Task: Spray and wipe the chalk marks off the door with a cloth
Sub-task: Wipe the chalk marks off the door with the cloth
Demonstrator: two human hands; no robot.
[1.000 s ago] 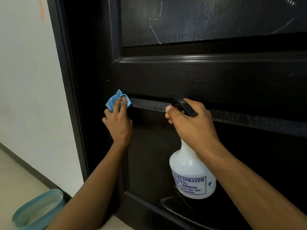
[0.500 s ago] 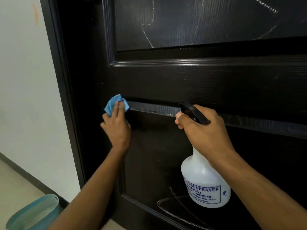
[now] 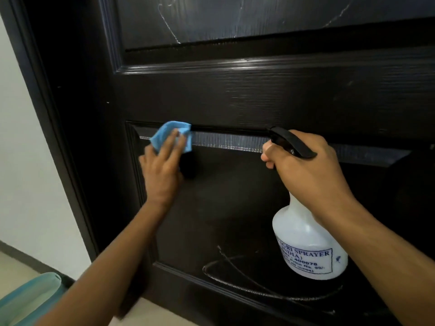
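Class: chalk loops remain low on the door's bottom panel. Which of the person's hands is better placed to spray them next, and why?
The right hand. It already grips the spray bottle, which hangs just above the chalk loops. The left hand presses the blue cloth on the panel's upper moulding, farther away.

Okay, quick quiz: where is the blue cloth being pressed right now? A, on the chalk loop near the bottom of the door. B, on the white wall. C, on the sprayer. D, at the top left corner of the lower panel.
D: the left hand presses the cloth against the upper left corner of the door's lower panel, well above the chalk loop and apart from the sprayer.
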